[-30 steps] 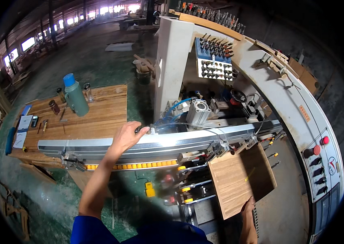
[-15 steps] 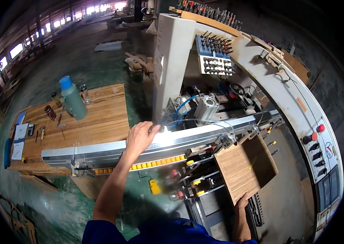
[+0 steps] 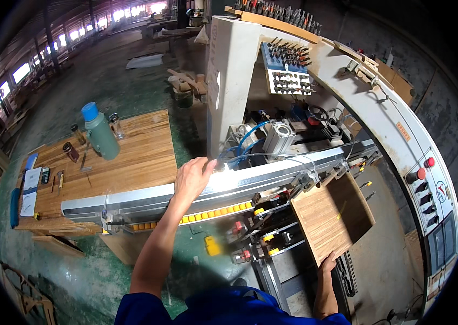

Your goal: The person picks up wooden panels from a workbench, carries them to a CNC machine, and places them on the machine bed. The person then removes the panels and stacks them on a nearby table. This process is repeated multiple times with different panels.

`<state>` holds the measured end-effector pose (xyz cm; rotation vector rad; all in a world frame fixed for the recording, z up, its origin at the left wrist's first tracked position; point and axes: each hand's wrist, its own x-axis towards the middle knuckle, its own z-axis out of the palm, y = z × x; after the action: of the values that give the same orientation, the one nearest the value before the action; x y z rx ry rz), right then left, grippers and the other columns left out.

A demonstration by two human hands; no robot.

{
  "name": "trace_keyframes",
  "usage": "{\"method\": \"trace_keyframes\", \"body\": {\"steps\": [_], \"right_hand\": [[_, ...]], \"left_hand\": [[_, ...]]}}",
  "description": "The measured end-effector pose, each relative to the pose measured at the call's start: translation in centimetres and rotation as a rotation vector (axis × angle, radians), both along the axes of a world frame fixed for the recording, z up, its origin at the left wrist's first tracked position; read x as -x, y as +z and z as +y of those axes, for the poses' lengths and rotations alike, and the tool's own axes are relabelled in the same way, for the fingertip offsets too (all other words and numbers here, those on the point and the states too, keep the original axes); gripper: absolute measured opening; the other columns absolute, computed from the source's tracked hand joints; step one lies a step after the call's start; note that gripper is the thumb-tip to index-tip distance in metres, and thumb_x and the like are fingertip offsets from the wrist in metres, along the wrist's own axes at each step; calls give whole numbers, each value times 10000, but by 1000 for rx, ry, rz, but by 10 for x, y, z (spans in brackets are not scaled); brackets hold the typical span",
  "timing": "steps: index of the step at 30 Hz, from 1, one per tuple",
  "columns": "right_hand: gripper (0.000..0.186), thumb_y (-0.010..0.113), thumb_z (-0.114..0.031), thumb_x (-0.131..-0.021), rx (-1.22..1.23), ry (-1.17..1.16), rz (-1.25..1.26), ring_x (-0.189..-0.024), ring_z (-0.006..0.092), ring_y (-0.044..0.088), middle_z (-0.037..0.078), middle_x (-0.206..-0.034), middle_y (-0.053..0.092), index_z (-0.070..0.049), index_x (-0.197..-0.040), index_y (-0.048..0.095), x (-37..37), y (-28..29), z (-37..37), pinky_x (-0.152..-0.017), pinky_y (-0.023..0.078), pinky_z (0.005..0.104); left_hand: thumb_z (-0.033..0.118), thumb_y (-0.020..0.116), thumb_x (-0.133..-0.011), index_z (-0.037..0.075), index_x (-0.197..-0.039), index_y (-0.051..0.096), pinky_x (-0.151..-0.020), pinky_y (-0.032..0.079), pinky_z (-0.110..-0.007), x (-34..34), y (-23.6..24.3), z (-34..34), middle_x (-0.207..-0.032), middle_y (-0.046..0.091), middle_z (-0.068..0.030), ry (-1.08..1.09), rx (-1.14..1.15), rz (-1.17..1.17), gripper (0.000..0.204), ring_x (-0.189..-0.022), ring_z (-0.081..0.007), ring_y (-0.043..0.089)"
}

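My left hand (image 3: 192,179) lies over the top of a long silvery metal beam (image 3: 137,200), its fingers curled over the far edge and partly hidden. Its thumb sits beside a brightly lit spot on the beam. At the right, a shallow wooden box with raised sides (image 3: 321,225) rests on the machine, its far end up against the clamps (image 3: 306,181) under the beam. My right hand (image 3: 327,262) grips the near edge of that box, the thumb inside and the other fingers hidden below.
Left of the machine stands a wooden table (image 3: 142,146) bearing a green thermos (image 3: 101,135), jars and papers. A white control arm (image 3: 397,124) with buttons curves along the right. Yellow rollers (image 3: 215,214) line the beam's underside. A yellow pedal (image 3: 212,246) lies on the floor.
The whole view has shifted slightly, so things appear a little further right. Both hands keep their places on the beam and the box.
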<state>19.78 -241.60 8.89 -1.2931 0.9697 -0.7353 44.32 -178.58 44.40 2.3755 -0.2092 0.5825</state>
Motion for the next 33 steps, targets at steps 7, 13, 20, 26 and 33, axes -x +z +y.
{"method": "trace_keyframes", "body": {"steps": [7,13,20,26,33], "right_hand": [[570,553,-515,-1036,-157,-54,58,-604,133,503,32,-746,573,49,-999,630,-3,15,10,-534,440,312],[667,600,-575,-990,-50,-161,60,-680,201,592,88,-893,666,80,-1109,639,23,22,-52,-612,534,359],[835,518,-636,-1002,55,47,430,-1143,350,633,225,-1256,662,122,-1349,552,74,39,-73,-993,499,412],[874,453,-661,-1009,258,22,637,-970,429,674,310,-1042,710,180,-1134,656,113,42,16,-860,519,454],[797,481,-590,-1044,351,-76,571,-663,265,638,204,-736,686,162,-864,674,240,0,105,-600,488,440]], "left_hand": [[402,583,-1017,-27,-1035,705,-849,536,-483,0,-5,1,-1024,711,-224,17,21,-36,447,-976,-412,680],[412,568,-1019,-19,-1036,702,-861,529,-483,-4,-6,-6,-1027,711,-220,-28,80,-49,451,-986,-410,672],[401,610,-1008,-14,-1106,706,-854,546,-471,-3,-7,5,-1087,711,-228,-39,73,-34,437,-1014,-434,674],[258,663,-971,-34,-1011,674,-830,537,-462,-2,-7,13,-965,691,-210,-93,30,-217,295,-952,-406,665],[62,675,-796,71,-745,564,-855,547,-423,62,-45,-37,-785,566,-100,-469,-68,-701,123,-829,-261,616]]}}
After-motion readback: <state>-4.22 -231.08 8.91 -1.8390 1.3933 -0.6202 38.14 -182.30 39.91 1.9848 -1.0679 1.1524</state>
